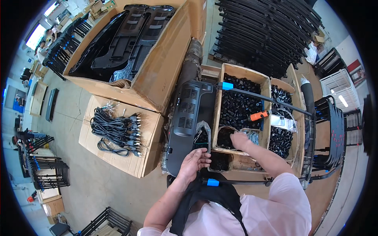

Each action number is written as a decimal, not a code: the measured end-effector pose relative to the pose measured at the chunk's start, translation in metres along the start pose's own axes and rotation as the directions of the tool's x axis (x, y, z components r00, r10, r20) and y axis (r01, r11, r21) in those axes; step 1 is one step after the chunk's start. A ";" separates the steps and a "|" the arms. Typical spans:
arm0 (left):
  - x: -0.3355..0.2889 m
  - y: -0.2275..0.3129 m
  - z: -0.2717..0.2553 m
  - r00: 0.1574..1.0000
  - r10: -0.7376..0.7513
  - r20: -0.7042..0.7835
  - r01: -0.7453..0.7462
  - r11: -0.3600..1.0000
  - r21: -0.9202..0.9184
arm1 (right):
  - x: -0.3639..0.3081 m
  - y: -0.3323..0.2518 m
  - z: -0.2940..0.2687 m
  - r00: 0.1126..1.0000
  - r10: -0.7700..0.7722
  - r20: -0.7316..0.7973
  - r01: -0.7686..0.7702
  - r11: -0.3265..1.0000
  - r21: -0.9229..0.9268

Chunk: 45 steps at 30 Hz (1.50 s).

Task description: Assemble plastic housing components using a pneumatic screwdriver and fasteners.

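My right hand (239,140) reaches down into a small compartment of dark tiny parts (225,138) in a wooden box (219,118). Its fingers are bent and partly hidden, so what they hold cannot be made out. My left hand (195,162) is half curled with its fingers apart, holding nothing visible, over the edge of a black vented plastic cover (186,114). Beside my right hand lie silvery small hardware pieces (252,136). An orange-bodied tool (258,116) rests above several black plastic parts (238,102). A black tube frame (271,98) with blue ends crosses the box.
At left, coiled black cables (116,129) lie on a cardboard box (92,137). Behind it, a large open carton (157,74) holds black plastic covers. Stacked black frames (267,31) stand at the far side. More frames (332,133) stand at right.
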<state>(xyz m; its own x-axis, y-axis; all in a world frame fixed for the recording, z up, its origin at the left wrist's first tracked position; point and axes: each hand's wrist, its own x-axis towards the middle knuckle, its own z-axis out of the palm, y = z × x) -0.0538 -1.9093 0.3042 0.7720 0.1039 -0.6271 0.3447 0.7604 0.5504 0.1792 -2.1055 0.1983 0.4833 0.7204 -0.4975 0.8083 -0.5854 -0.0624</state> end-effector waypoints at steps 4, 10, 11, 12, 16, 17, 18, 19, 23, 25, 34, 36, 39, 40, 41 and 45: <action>0.015 -0.018 0.021 0.999 -0.037 0.004 0.037 0.999 0.036 | 0.004 0.009 0.036 0.999 -0.047 0.000 0.047 0.998 0.034; 0.051 -0.043 0.051 0.998 -0.055 0.038 0.052 0.995 0.081 | -0.001 0.007 0.026 0.996 -0.056 -0.067 0.057 0.998 0.016; 0.057 -0.047 0.054 0.997 -0.065 0.037 0.062 0.995 0.074 | -0.002 0.006 0.026 0.996 -0.043 -0.074 0.043 0.999 -0.007; 0.063 -0.052 0.058 0.997 -0.063 0.036 0.061 0.996 0.071 | -0.002 0.006 0.027 0.998 -0.026 -0.054 0.025 0.999 -0.027; 0.090 -0.060 0.071 0.999 -0.052 -0.016 0.053 0.994 0.096 | 0.001 0.011 0.036 0.989 -0.143 0.023 0.145 0.986 -0.081; 0.096 -0.060 0.074 0.999 -0.031 -0.028 0.033 0.995 0.094 | 0.002 0.013 0.039 0.991 -0.130 0.042 0.132 0.990 -0.041; 0.102 -0.060 0.078 1.000 -0.004 -0.031 0.007 0.996 0.094 | 0.005 0.013 0.040 0.989 -0.147 0.006 0.147 0.989 0.001; 0.107 -0.060 0.080 0.999 0.011 -0.040 -0.007 0.997 0.081 | 0.007 0.014 0.041 0.995 -0.101 0.012 0.099 0.993 0.067; 0.127 -0.056 0.085 0.993 0.017 -0.120 -0.009 0.998 0.066 | 0.010 0.016 0.039 0.997 -0.062 0.036 0.060 0.996 0.061; 0.135 -0.057 0.085 0.984 0.004 -0.176 0.009 0.997 0.073 | 0.004 0.021 0.035 0.998 -0.053 -0.043 0.060 0.984 0.166; 0.198 -0.079 0.085 0.964 -0.122 -0.238 0.134 0.990 0.034 | -0.026 0.027 -0.008 0.940 0.219 -0.261 0.022 0.726 0.688; 0.208 -0.086 0.085 0.961 -0.177 -0.213 0.178 0.984 -0.015 | -0.034 0.021 -0.015 0.943 0.211 -0.256 0.091 0.576 0.812; 0.213 -0.089 0.084 0.951 -0.273 -0.149 0.234 0.944 -0.232 | -0.048 0.034 -0.017 0.930 0.333 -0.157 0.040 0.333 0.942; 0.214 -0.088 0.085 0.936 -0.289 -0.202 0.235 0.939 -0.253 | -0.051 0.044 -0.014 0.896 0.424 -0.134 0.032 0.239 0.971; 0.212 -0.086 0.085 0.943 -0.283 -0.173 0.236 0.939 -0.249 | -0.054 0.057 -0.009 0.844 0.510 -0.170 0.040 0.256 0.966; 0.197 -0.079 0.091 0.977 -0.206 -0.055 0.199 0.973 -0.112 | -0.042 0.116 0.019 0.665 0.723 0.187 -0.125 -0.139 0.982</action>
<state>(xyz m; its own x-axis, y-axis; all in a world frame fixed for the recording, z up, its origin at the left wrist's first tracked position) 0.1195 -2.0069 0.1878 0.6535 -0.0200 -0.7566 0.4294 0.8330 0.3489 0.2460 -2.2107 0.1962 0.8433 -0.0139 -0.5373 -0.5027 -0.3740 -0.7794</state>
